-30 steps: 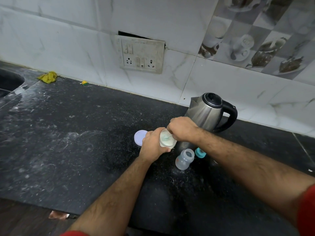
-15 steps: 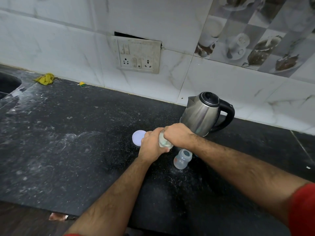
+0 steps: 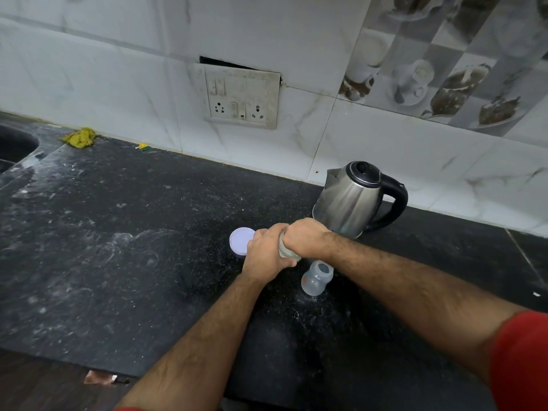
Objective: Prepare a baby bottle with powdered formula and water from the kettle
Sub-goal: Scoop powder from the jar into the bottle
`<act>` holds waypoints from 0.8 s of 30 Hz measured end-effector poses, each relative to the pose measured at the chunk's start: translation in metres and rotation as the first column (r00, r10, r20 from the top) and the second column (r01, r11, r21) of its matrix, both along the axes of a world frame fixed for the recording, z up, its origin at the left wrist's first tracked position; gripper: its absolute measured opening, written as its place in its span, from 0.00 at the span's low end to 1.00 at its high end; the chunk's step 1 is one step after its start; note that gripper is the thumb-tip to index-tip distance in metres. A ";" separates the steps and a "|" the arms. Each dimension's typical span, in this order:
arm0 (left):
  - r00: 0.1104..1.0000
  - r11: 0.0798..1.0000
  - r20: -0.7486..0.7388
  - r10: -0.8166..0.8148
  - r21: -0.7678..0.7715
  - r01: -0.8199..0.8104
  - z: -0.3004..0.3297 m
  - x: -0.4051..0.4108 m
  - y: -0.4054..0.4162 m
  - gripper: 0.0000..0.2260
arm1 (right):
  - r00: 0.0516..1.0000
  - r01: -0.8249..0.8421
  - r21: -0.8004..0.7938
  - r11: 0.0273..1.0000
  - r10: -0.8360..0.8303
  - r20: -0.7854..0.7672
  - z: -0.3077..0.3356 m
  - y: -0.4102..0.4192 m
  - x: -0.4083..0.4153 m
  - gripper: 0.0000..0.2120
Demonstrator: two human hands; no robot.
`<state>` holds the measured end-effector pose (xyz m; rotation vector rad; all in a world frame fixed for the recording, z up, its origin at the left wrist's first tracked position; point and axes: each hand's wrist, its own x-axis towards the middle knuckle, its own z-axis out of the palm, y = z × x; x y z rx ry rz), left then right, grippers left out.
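Head view. Both hands meet over a small clear jar [image 3: 285, 247] of formula powder, which shows only as a sliver of glass between them. The left hand [image 3: 265, 254] wraps closed around the jar's side. The right hand [image 3: 305, 237] covers the jar's mouth from above, fingers curled downward. What those fingers hold cannot be told; they may be dipping in for powder. The jar's pale lid [image 3: 240, 241] lies flat on the dark counter [image 3: 118, 247], just beyond the left hand's knuckles.

The baby bottle [image 3: 316, 277] stands open, its long axis roughly upright with the neck tipped slightly away from the camera. It sits just beside the jar, on the near right, directly under the right wrist. The right hand is therefore the nearer one. Judged from this layout, a transfer of powder calls for only a short move down and toward the person.

The steel kettle [image 3: 350, 200] stands behind the hands, close to the right hand, its black handle [image 3: 396, 203] turned to the right. It appears untouched, so the water step is probably not yet done.
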<state>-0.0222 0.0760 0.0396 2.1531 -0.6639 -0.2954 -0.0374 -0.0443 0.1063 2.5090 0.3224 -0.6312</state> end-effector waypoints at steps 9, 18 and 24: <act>1.000 0.999 0.008 -0.008 0.047 0.008 0.001 0.003 -0.002 0.37 | 0.945 0.288 0.460 0.840 -0.328 0.007 0.018 -0.031 -0.006 0.06; 1.000 0.999 -0.006 0.011 0.030 -0.011 0.002 0.002 -0.004 0.34 | 0.616 0.549 0.826 0.128 -0.730 -0.297 0.031 -0.067 -0.030 0.09; 1.000 1.000 -0.001 0.013 0.016 -0.013 -0.003 0.004 -0.005 0.32 | 0.533 0.554 0.833 -0.009 -0.764 -0.363 0.024 -0.066 -0.038 0.07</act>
